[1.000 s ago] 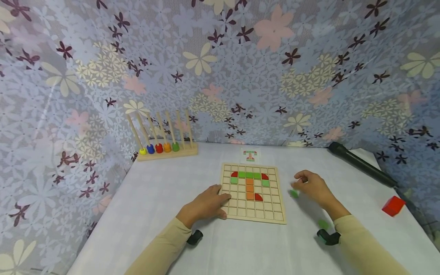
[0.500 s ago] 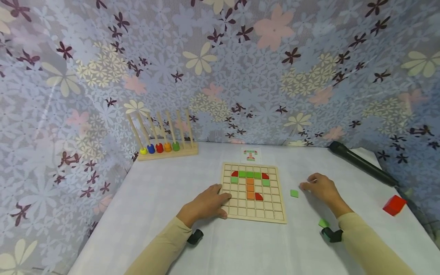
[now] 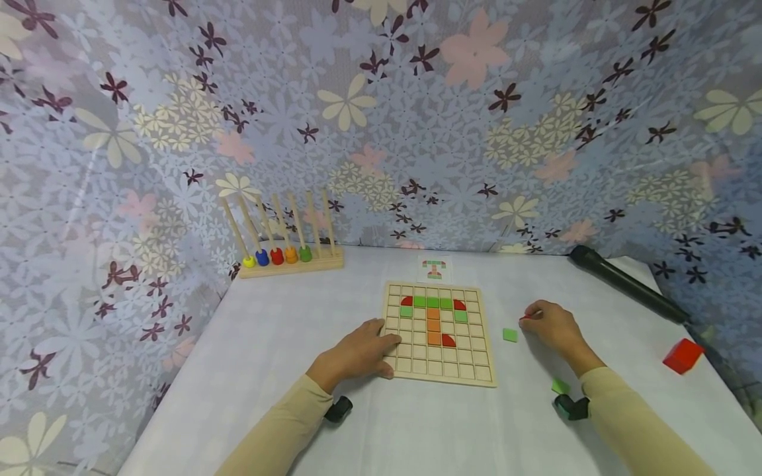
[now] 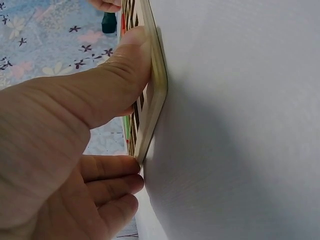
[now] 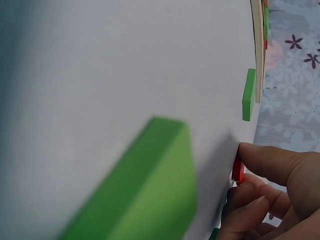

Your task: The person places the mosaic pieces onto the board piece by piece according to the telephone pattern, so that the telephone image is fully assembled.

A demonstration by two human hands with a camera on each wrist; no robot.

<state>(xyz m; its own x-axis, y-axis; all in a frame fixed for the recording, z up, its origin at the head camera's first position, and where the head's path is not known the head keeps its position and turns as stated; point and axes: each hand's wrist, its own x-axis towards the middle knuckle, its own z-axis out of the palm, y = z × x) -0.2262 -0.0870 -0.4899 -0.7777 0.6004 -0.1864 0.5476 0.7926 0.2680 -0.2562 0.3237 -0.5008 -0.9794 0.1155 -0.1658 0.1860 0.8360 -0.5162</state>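
My left hand (image 3: 357, 350) rests on the left edge of a wooden grid board (image 3: 443, 370). In the left wrist view its thumb (image 4: 127, 65) lies over the grid while the other fingers extend along the board's side. Green, orange and red tiles sit in the grid in a T-like pattern. To the right of the board, my right hand (image 3: 553, 327) pinches a small red tile (image 5: 238, 170) between thumb and fingers, low over the cloth. A green square tile (image 3: 510, 335) lies between that hand and the board. Another green tile (image 3: 560, 385) lies near the right wrist.
A small pattern card (image 3: 434, 269) lies behind the board. At the back left stands a wooden peg rack (image 3: 292, 268) with coloured beads. A black microphone (image 3: 628, 284) and a red block (image 3: 682, 356) are at the right. Floral cloth (image 3: 417, 132) hangs behind the table.
My right hand has drawn slightly right, away from the green square tile, and now holds a red tile. My left hand has stayed on the board.
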